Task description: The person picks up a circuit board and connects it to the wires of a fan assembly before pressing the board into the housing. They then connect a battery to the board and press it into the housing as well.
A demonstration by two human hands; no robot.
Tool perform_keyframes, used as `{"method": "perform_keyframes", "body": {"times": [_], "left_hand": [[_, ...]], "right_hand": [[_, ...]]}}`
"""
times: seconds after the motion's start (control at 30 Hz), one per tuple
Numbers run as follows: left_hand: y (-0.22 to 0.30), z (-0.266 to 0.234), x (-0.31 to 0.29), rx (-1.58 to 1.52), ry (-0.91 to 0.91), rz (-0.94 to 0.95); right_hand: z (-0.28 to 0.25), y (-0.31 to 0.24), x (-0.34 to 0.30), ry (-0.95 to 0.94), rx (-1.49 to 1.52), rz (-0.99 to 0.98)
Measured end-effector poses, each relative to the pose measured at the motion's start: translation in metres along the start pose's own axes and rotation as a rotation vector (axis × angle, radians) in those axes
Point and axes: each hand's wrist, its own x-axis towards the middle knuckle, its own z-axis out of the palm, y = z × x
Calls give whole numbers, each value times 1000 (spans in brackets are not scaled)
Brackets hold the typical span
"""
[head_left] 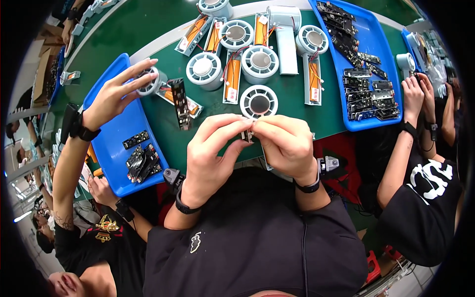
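Observation:
My left hand [210, 156] and my right hand [289, 146] meet at the near edge of the table, fingertips pinched together. Between them shows a small dark and silvery part [247, 135]. Most of it is hidden by the fingers, so its kind cannot be told. Right beyond my fingertips lies a pale blue handheld fan [259, 102] with a round spoked head. Its handle runs under my hands and is mostly covered. To the left of my left hand, a long black circuit board [180, 104] lies over another fan's open handle.
Several pale blue fans [260, 63], many with open handles showing orange batteries [232, 79], lie on the green table [168, 62]. Blue trays of circuit boards stand left [111, 158] and right [368, 37]. A co-worker's hand [118, 94] reaches over the left tray; another's hands [414, 96] work at right.

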Motion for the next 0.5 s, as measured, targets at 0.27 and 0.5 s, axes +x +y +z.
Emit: {"method": "perform_keyframes", "body": {"times": [0.27, 0.5], "left_hand": [[-3, 0, -4, -21, 19, 26], [-7, 8, -2, 30, 91, 124]], "right_hand": [[-7, -1, 6, -96, -82, -97], [-17, -7, 5, -140, -88, 10]]}}
